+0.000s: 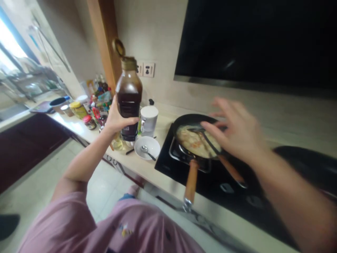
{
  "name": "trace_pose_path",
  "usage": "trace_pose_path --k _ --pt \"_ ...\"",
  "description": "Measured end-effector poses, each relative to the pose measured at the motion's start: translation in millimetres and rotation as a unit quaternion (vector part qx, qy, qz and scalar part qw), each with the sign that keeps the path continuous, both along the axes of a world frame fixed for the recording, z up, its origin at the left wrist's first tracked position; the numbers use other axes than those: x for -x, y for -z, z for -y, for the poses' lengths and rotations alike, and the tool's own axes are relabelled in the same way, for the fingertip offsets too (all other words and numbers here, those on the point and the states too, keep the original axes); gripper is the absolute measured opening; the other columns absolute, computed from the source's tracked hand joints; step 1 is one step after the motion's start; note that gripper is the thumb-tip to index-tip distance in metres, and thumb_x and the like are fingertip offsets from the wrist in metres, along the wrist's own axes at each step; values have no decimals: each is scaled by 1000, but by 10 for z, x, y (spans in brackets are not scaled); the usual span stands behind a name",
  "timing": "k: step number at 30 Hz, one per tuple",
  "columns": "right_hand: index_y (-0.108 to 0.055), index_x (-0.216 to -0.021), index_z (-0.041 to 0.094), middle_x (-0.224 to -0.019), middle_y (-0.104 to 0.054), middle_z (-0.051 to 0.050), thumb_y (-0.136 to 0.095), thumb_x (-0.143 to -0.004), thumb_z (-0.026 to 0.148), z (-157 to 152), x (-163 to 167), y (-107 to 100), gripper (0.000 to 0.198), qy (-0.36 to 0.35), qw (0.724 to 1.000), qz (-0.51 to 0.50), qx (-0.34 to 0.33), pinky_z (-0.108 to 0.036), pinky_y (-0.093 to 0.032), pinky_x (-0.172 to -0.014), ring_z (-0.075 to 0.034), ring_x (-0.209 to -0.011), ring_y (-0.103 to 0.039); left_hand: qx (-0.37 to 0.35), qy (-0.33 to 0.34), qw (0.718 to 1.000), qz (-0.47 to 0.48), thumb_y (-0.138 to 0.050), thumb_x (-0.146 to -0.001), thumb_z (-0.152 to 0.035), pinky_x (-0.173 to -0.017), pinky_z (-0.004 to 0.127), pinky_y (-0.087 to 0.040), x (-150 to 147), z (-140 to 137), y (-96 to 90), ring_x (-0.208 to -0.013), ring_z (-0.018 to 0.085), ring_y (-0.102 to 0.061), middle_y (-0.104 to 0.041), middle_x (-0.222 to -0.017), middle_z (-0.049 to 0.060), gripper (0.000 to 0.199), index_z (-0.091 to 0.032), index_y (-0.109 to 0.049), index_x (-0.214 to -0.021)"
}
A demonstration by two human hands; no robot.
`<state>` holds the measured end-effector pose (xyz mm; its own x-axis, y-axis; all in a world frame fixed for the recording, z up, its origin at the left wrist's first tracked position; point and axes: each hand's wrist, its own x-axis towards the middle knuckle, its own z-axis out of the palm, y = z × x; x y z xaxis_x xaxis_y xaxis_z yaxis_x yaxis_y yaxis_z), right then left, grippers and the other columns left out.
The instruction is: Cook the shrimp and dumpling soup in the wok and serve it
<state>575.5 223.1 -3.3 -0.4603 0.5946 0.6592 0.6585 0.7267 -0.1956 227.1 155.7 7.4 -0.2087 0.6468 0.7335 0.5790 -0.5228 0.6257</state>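
Note:
My left hand [116, 116] is wrapped round a large bottle of dark brown liquid [129, 102], held upright above the counter with its flip cap standing open. My right hand [234, 130] is raised over the right side of the frying pan [176, 135], fingers apart and a little blurred, with nothing visible in it. Pale, creamy food with orange bits [193, 142] fills the pan, which sits on the left burner. A spatula [210, 142] with a wooden handle rests in the pan, its handle leaning over the rim below my right hand.
A white bowl [155, 144] with a spoon [144, 149] stands left of the stove [168, 167], before a white lidded pitcher [149, 117]. Jars and bottles crowd the counter further left, including a red-lidded jar [89, 122]. The pan handle [191, 181] juts over the front edge. Another dark pan [302, 161] is at right.

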Motion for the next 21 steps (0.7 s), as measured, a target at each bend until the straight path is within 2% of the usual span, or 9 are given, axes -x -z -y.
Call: trace_pose_path --k 3,5,6,8,10,11,14,18,21 --pt "-27 -157 9 -151 -34 -22 -48 -94 56 100 806 -1025 81 -78 981 55 -171 -35 -52 -91 -28 -139 -43 -10 66 997 -40 -95 -44 -48 -98 46 -50 133 -342 -82 -111 33 -64 -67 -114 11 96 -18 -52 -125" --pt "-24 -157 6 -148 -36 -20 -38 -92 61 124 1332 -1606 86 -73 941 169 -286 -36 -50 -87 -33 -147 -30 -14 106 993 -59 -94 -46 -49 -99 48 -49 237 -572 -124 -112 34 -64 -66 -115 12 95 -18 -51 -125" --pt "-25 -157 8 -144 -40 -17 -33 -91 60 97 1563 -1832 84 -64 915 240 -318 -35 -49 -85 -33 -146 -31 -20 118 991 -65 -94 -47 -49 -100 49 -49 300 -692 -143 -113 35 -63 -66 -116 12 95 -18 -51 -125" --pt "-39 -151 13 -128 -52 -10 -16 -85 58 -40 1938 -2131 83 8 865 360 -349 -29 -44 -73 -31 -133 -48 -38 126 989 -71 -94 -45 -52 -102 51 -47 449 -956 -185 -117 36 -61 -65 -119 13 99 -18 -50 -127" --pt "-55 -135 8 -107 -56 -7 8 -73 55 -248 2185 -2239 100 81 844 403 -343 -19 -30 -60 -32 -116 -60 -49 122 989 -68 -94 -44 -54 -105 53 -44 622 -1258 -231 -123 39 -58 -62 -123 13 104 -20 -48 -131" --pt "-59 -127 4 -100 -55 -7 15 -67 54 -360 2265 -2240 108 106 850 400 -327 -16 -21 -58 -33 -109 -63 -52 119 989 -65 -94 -45 -56 -106 55 -43 710 -1421 -255 -125 40 -56 -61 -125 13 106 -21 -46 -134" --pt "-58 -121 -2 -96 -55 -10 14 -64 60 -678 2387 -2145 111 119 898 327 -272 -15 -11 -57 -35 -103 -64 -61 108 991 -56 -92 -49 -59 -110 57 -39 942 -1914 -316 -133 42 -48 -55 -133 13 112 -22 -39 -141" --pt "-54 -126 -4 -108 -59 -10 -1 -72 65 -1091 2469 -2038 102 73 941 229 -238 -20 -27 -60 -30 -112 -61 -59 117 990 -55 -93 -49 -57 -114 58 -32 1076 -2467 -320 -140 45 -39 -49 -140 13 121 -22 -31 -147" --pt "-52 -133 -4 -113 -62 -9 -10 -75 68 -1459 2588 -1989 102 84 956 222 -171 -34 -41 -74 -30 -117 -58 -40 154 986 -51 -96 -45 -52 -115 55 -33 1052 -2793 -218 -138 44 -42 -51 -139 15 124 -19 -32 -146"
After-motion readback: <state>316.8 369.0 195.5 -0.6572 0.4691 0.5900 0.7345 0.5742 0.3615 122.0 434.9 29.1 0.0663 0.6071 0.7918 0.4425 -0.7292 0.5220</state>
